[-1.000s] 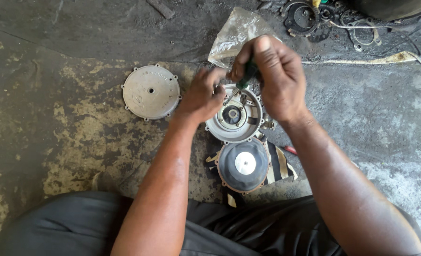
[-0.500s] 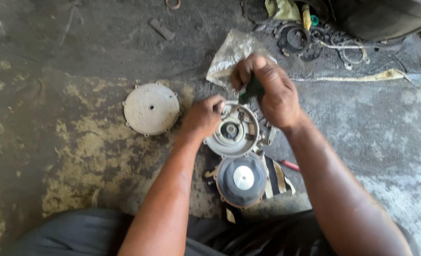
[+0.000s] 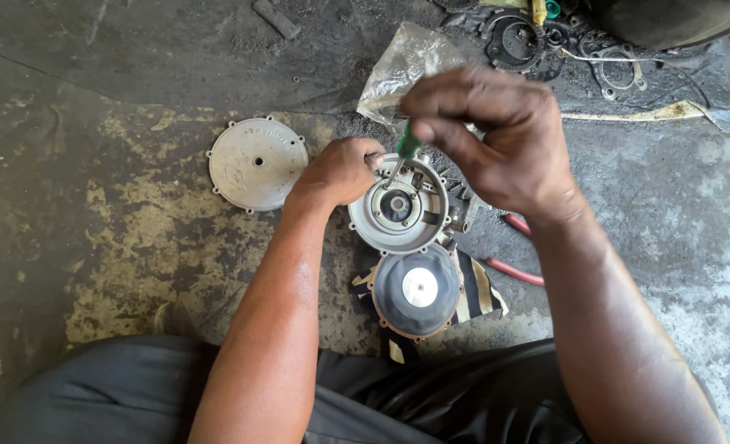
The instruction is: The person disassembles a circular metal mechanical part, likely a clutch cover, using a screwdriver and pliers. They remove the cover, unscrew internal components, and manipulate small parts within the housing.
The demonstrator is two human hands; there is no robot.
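1. Housing: the round grey metal housing point(image 3: 398, 205) lies open-side up on the stained concrete floor point(image 3: 94, 247), in front of the seated person's knees; its central hub and inner fittings show.

2. Screwdriver point(image 3: 404, 152): its green handle now stands well clear above the housing and its thin shaft slants down to a point near the upper left of the bowl. Half a second ago the handle sat low and mostly buried in the fist, so the tool has been raised or re-angled.

3. Right hand point(image 3: 488, 136): fingers closed around the screwdriver handle, pinching it near the top. It has lifted higher than before, which suggests the grip is being reset between turns; whether the tip is seated in a screw I cannot tell.

4. Left hand point(image 3: 340, 168): curled, fingertips pressed on the housing's upper left rim, steadying it as in the earlier views.

5. Around it: a black rubber diaphragm point(image 3: 418, 289) with a pale centre disc lies on a striped cloth point(image 3: 480, 292) just below the housing; a round metal cover plate point(image 3: 257, 164) lies apart to the left; a crumpled clear plastic bag point(image 3: 406, 66) lies beyond; red-handled pliers point(image 3: 517, 247) lie to the right.
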